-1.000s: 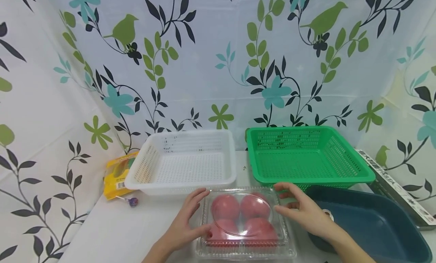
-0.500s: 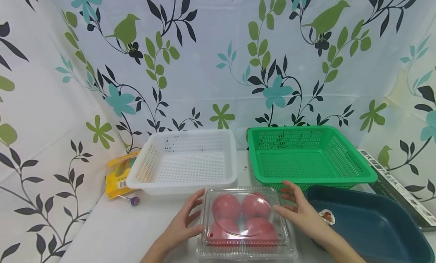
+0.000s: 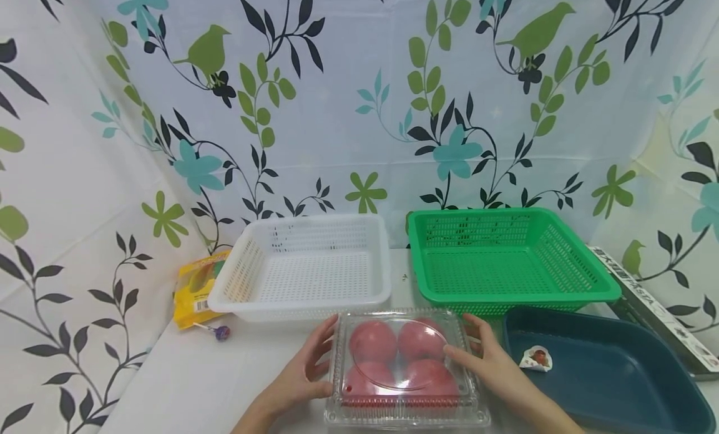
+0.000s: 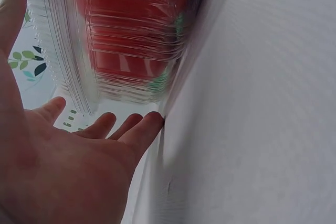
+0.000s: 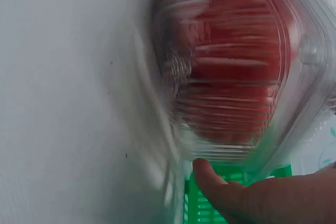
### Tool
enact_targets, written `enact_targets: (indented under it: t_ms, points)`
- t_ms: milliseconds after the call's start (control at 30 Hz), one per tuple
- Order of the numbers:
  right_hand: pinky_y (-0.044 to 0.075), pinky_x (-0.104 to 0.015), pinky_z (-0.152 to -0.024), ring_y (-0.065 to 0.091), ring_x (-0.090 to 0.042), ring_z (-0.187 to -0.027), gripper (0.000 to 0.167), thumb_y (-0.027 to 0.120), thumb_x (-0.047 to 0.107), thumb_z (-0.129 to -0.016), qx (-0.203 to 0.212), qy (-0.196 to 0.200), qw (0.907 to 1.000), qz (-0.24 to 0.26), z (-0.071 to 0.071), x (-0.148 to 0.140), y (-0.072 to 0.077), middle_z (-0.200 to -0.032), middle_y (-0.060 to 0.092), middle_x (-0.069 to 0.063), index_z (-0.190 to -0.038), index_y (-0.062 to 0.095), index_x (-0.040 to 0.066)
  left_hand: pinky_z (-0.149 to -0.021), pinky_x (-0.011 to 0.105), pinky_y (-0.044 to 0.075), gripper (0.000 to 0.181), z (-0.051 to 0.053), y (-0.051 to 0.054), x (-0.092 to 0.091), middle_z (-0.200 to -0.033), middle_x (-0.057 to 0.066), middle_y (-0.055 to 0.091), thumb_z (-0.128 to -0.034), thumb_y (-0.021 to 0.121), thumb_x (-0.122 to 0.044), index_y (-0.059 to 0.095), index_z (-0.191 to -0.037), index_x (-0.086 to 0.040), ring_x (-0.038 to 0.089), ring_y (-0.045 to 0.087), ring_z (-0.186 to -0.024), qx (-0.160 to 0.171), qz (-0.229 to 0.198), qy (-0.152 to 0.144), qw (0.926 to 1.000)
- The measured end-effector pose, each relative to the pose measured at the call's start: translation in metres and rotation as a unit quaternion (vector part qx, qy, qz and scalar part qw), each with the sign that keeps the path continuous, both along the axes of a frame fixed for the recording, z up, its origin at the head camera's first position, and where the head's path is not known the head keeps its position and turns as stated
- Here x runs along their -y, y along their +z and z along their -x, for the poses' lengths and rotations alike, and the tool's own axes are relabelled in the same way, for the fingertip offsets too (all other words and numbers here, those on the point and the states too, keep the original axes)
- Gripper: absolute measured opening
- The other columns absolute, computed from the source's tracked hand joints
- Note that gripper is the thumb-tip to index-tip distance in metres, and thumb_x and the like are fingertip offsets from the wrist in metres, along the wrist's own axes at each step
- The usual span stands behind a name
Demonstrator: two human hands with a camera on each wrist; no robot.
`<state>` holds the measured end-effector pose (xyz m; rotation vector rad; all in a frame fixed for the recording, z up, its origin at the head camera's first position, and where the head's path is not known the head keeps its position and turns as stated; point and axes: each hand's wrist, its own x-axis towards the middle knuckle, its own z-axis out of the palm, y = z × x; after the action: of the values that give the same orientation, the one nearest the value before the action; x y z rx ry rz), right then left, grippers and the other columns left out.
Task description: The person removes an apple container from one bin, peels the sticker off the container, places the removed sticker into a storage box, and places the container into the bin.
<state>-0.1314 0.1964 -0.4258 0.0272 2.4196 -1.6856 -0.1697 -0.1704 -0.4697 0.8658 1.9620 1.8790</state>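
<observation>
A clear plastic clamshell box (image 3: 404, 415) with several round red fruits (image 3: 373, 341) inside stands on the white table before me. Its ribbed side and the red fruit behind it fill much of both wrist views. My left hand (image 3: 298, 373) is at the box's left side, thumb and fingers spread; in the left wrist view (image 4: 68, 156) a gap shows between fingers and plastic. My right hand (image 3: 490, 363) is at the right side, its thumb over the lid's edge and fingers along the wall. In the right wrist view, one fingertip is close to the box's lower corner; contact is unclear.
Behind the box stand a white basket (image 3: 314, 306) and a green basket (image 3: 513, 296). A dark blue tray (image 3: 606, 371) at right holds a small white-and-red item (image 3: 537, 358). A yellow packet (image 3: 193, 293), a lollipop (image 3: 221, 333) and a long printed box (image 3: 657, 312) lie around.
My right hand has moved in against the box's right side, uncovering the small item in the blue tray. My left thumb has drawn back off the lid. The box has barely shifted.
</observation>
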Motion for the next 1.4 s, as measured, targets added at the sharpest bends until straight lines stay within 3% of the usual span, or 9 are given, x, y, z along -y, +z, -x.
enact_targets:
  t_ms: [133, 267, 433, 567, 800, 1067, 1267, 1400]
  points:
    - [0.051, -0.052, -0.095, 0.037, -0.052, -0.136, 0.088, 0.067, 0.036, -0.097, 0.020, -0.010, 0.9994, 0.025, 0.000, 0.002, -0.003, -0.152, 0.027, -0.031, -0.156, 0.013, -0.002, -0.112, 0.038, 0.037, 0.111, 0.001, 0.000, 0.002, -0.165, 0.023, 0.012, -0.0820, 0.085, -0.039, 0.012, -0.164, -0.023, 0.046, 0.022, -0.146, 0.016, 0.002, -0.017, 0.9997]
    - [0.055, -0.042, -0.087, 0.055, -0.039, -0.120, 0.080, 0.066, 0.036, -0.097, 0.041, -0.017, 0.9977, 0.052, -0.002, 0.002, -0.005, -0.142, 0.044, -0.027, -0.152, 0.025, -0.005, -0.113, 0.036, 0.037, 0.117, 0.003, -0.001, 0.003, -0.165, 0.022, 0.010, -0.0786, 0.088, -0.036, 0.010, -0.164, -0.023, 0.045, 0.022, -0.147, 0.018, 0.001, -0.032, 0.9993]
    - [0.054, -0.039, -0.086, 0.059, -0.029, -0.110, 0.078, 0.063, 0.035, -0.099, 0.070, 0.026, 0.9914, 0.107, -0.004, -0.002, -0.008, -0.136, 0.049, -0.025, -0.153, 0.023, -0.005, -0.112, 0.035, 0.037, 0.123, 0.003, 0.000, 0.004, -0.166, 0.021, 0.008, -0.0753, 0.090, -0.041, 0.006, -0.164, -0.023, 0.046, 0.020, -0.147, 0.017, 0.004, -0.045, 0.9988]
    - [0.053, -0.040, -0.088, 0.057, -0.030, -0.111, 0.079, 0.061, 0.032, -0.100, 0.094, 0.071, 0.9806, 0.157, -0.004, -0.005, -0.010, -0.137, 0.043, -0.028, -0.155, 0.014, -0.001, -0.113, 0.034, 0.036, 0.123, 0.003, -0.001, 0.005, -0.167, 0.018, 0.007, -0.0758, 0.089, -0.041, 0.005, -0.164, -0.025, 0.043, 0.020, -0.148, 0.025, 0.014, -0.046, 0.9985]
    - [0.053, -0.046, -0.090, 0.061, -0.031, -0.110, 0.083, 0.056, 0.023, -0.103, 0.130, 0.125, 0.9494, 0.257, -0.004, -0.011, -0.013, -0.130, 0.053, -0.021, -0.157, -0.005, 0.010, -0.113, 0.035, 0.036, 0.117, 0.003, -0.005, 0.004, -0.167, 0.017, 0.008, -0.0793, 0.087, -0.042, 0.007, -0.164, -0.029, 0.044, 0.021, -0.148, 0.032, 0.017, -0.044, 0.9984]
    - [0.052, -0.044, -0.094, 0.059, -0.029, -0.114, 0.083, 0.054, 0.017, -0.103, 0.141, 0.152, 0.9328, 0.295, -0.005, -0.014, -0.005, -0.130, 0.054, -0.017, -0.156, -0.009, 0.008, -0.109, 0.040, 0.042, 0.118, 0.001, 0.003, 0.002, -0.167, 0.018, 0.006, -0.0800, 0.087, -0.038, 0.006, -0.164, -0.025, 0.045, 0.022, -0.147, 0.050, 0.002, -0.045, 0.9977]
    - [0.050, -0.043, -0.097, 0.053, -0.029, -0.120, 0.082, 0.052, 0.017, -0.104, 0.150, 0.155, 0.9328, 0.289, -0.006, -0.017, 0.001, -0.138, 0.046, -0.019, -0.157, -0.009, 0.009, -0.105, 0.044, 0.046, 0.116, -0.003, 0.011, 0.001, -0.167, 0.017, 0.004, -0.0784, 0.089, -0.034, 0.011, -0.163, -0.031, 0.046, 0.022, -0.146, 0.053, -0.014, -0.047, 0.9974]
    - [0.050, -0.044, -0.098, 0.053, -0.030, -0.122, 0.081, 0.051, 0.017, -0.104, 0.153, 0.161, 0.9276, 0.300, -0.006, -0.018, 0.006, -0.142, 0.042, -0.020, -0.157, -0.010, 0.010, -0.102, 0.047, 0.048, 0.114, -0.003, 0.014, 0.001, -0.166, 0.022, 0.003, -0.0795, 0.088, -0.030, 0.011, -0.164, -0.026, 0.051, 0.022, -0.144, 0.030, -0.036, -0.052, 0.9976]
